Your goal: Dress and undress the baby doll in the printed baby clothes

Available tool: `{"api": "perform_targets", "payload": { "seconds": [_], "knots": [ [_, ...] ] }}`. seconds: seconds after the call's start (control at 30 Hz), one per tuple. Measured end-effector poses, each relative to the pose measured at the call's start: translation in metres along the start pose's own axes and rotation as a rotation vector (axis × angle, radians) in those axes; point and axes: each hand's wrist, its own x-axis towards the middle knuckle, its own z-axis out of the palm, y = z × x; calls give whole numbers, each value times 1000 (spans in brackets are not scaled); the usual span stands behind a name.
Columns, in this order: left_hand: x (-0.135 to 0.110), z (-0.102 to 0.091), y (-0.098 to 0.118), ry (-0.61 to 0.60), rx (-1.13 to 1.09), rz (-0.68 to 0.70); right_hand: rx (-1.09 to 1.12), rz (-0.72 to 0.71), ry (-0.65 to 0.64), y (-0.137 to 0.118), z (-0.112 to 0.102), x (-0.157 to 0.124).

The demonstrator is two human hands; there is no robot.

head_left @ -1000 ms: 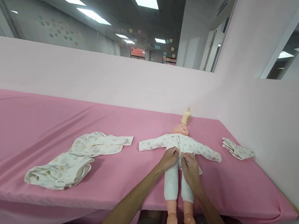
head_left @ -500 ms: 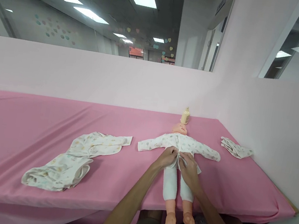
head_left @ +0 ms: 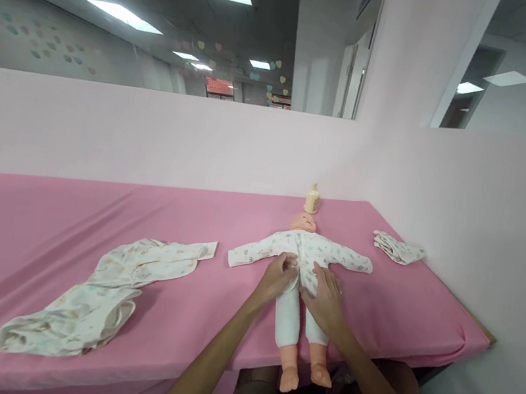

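Note:
A baby doll (head_left: pixel 288 355) lies on its back in front of me, its head toward the wall and its bare feet at the table's near edge. It wears a white printed long-sleeved top (head_left: pixel 312 247), arms spread wide, and white trousers (head_left: pixel 287 317). My left hand (head_left: pixel 278 276) rests at the left side of the top's lower front, fingers bent and a little apart. On the right side of the hem, my right hand (head_left: pixel 326 297) touches the cloth with spread fingers. Neither hand shows a grip on the cloth. Parts of the hem are hidden beneath them.
Printed baby clothing (head_left: pixel 75 310) lies partly folded on the pink-covered table (head_left: pixel 182 331) at left. A folded printed cloth (head_left: pixel 399 248) sits by the right wall. Beyond the doll's head stands a pale yellow pump bottle (head_left: pixel 312 201). Walls border the back and right.
My hands, earlier pinching together at the centre of the top's lower front, have moved apart, and the fingers have loosened. The front edges now lie closer together. The view has shifted right.

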Motion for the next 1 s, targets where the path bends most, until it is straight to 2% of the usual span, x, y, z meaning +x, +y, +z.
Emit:
{"api": "perform_targets", "payload": {
  "seconds": [0.1,0.2,0.37,0.5,0.73,0.8,0.87,1.0],
  "knots": [
    [-21,-9,-2,-17,270,117,-49,-33,-25,5,-10,-12],
    [-35,-16,-2,-50,426,154,-116,-44,-87,3,-17,-16],
    [-37,-26,0,-153,445,159,-90,-32,-130,2,-22,-4],
    [-40,-37,-3,-145,472,143,42,-32,-120,15,-32,-2],
    [-42,-48,-18,-54,562,255,146,-120,-165,37,-47,-18],
    [-39,-48,-22,-31,567,262,143,-86,-136,55,-51,-7],
    [-37,-48,-24,-3,578,222,75,38,-63,85,-59,15],
    [-37,-45,-29,31,647,120,-314,337,98,171,-82,72]
  ]
}}
